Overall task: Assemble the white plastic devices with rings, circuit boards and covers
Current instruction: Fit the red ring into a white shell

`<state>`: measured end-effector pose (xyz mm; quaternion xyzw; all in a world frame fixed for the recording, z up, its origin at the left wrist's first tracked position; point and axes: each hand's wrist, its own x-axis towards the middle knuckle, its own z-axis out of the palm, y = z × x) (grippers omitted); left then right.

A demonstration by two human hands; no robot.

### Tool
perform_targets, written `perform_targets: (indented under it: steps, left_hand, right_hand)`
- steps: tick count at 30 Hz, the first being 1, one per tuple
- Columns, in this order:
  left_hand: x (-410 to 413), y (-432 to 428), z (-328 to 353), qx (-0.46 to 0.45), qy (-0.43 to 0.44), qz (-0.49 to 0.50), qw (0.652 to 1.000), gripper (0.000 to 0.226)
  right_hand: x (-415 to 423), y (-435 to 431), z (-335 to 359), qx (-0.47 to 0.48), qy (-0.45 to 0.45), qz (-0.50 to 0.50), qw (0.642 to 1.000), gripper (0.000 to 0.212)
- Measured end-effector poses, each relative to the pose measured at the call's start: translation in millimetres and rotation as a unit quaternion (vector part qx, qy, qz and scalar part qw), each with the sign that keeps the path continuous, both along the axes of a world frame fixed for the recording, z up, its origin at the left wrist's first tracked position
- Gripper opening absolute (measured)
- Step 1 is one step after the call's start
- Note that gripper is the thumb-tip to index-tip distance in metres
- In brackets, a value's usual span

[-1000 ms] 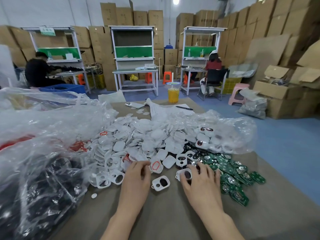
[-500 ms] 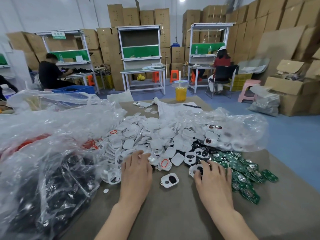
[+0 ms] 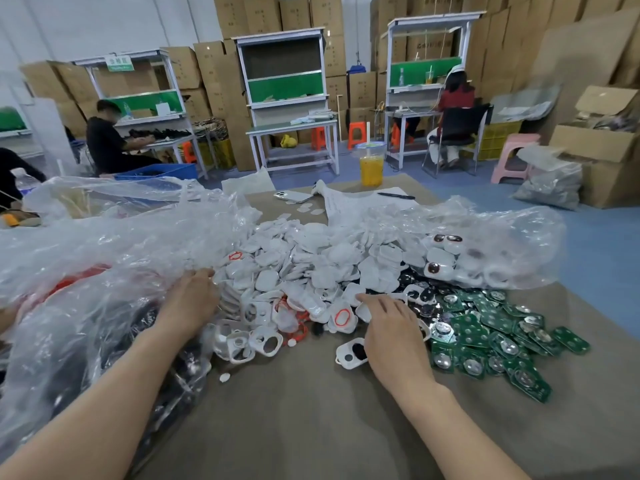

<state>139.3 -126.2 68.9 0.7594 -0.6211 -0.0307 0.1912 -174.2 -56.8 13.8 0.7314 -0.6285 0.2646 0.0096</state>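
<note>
Hundreds of white plastic shells look light, stiff and slippery, best pinched by the rim. The right hand lies spread open; the left hand's grip cannot be told.

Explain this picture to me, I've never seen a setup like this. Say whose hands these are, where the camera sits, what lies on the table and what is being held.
There is no machine here. A person works with bare hands, and a single camera worn on their head looks forward and down. The left hand reaches to the edge of a clear plastic bag, beside a heap of white covers. I cannot tell whether it grips anything. The right hand lies with fingers spread on loose parts and holds nothing that I can see. Next to it lies a white housing with two holes, and to its right are green circuit boards. Red rings lie among the white pieces on the table.
</note>
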Motion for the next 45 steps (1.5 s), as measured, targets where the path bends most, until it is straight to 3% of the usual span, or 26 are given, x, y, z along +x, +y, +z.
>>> perform_targets:
  steps: [7,14,18,22,29,32,35,38,45]
  left_hand:
    - [6,-6,-2,0.001,0.036,-0.029,0.999,0.036]
    - [-9,19,-2,0.009,-0.037,-0.117,0.992,0.029]
    - [-11,28,-5,-0.029,-0.045,-0.148,0.987,0.016]
    - [-1,34,-3,-0.074,0.032,-0.140,0.987,0.023]
    - [-7,63,17,-0.148,-0.018,-0.147,0.978,0.016]
    - [-17,92,15,-0.037,-0.049,-0.181,0.982,0.017]
    - [-27,110,1,0.091,-0.148,-0.183,0.968,0.016]
    - [-33,115,-7,0.109,-0.184,-0.164,0.963,0.015]
    - [-33,113,-8,0.145,-0.150,-0.184,0.960,0.017]
  right_hand:
    - [-4,-2,-3,0.024,-0.041,-0.035,0.998,0.054]
    - [-3,0,-2,0.027,-0.028,-0.038,0.999,0.051]
    - [-2,1,-2,0.023,-0.034,-0.037,0.998,0.052]
    - [-2,0,-4,0.011,-0.031,-0.033,0.999,0.053]
    - [-2,0,-2,0.012,-0.056,-0.043,0.997,0.055]
    - [-2,1,-1,0.008,-0.052,-0.035,0.998,0.053]
    - [-3,2,1,0.003,-0.049,-0.022,0.999,0.051]
    - [-3,5,2,-0.002,-0.054,-0.018,0.998,0.051]
    - [-3,18,9,-0.004,-0.057,-0.002,0.998,0.049]
